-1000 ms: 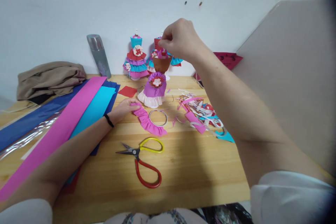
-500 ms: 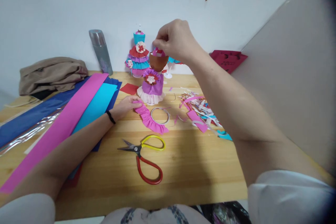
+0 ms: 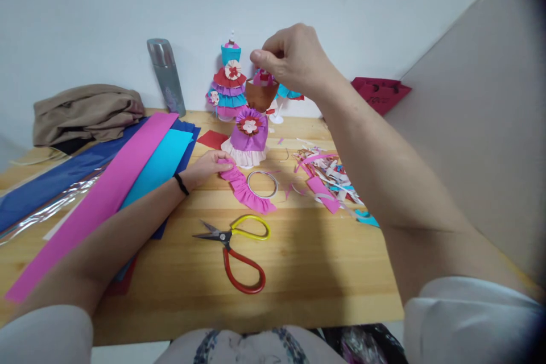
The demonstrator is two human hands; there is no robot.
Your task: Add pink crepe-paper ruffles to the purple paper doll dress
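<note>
Slightly higher now at the thumb, my right hand (image 3: 296, 60) curls loosely, grip unclear, just over the dress form (image 3: 252, 141) while my left hand (image 3: 207, 167) pinches the pink ruffle (image 3: 244, 190).

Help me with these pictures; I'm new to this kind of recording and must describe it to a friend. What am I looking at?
There is no machine here: these are a person's two bare hands. All the pictures come from one camera worn on the head, looking forward and down.

The left hand holds one end of a pink ruffled strip. The right hand is at the top of a small dress on a stand; whether its fingers grip anything is hidden.

On the wooden table lie scissors with one yellow and one red handle, a thin ring and a heap of scraps. Long colored sheets lie to the left. Farther back stand a bottle and another dress.
</note>
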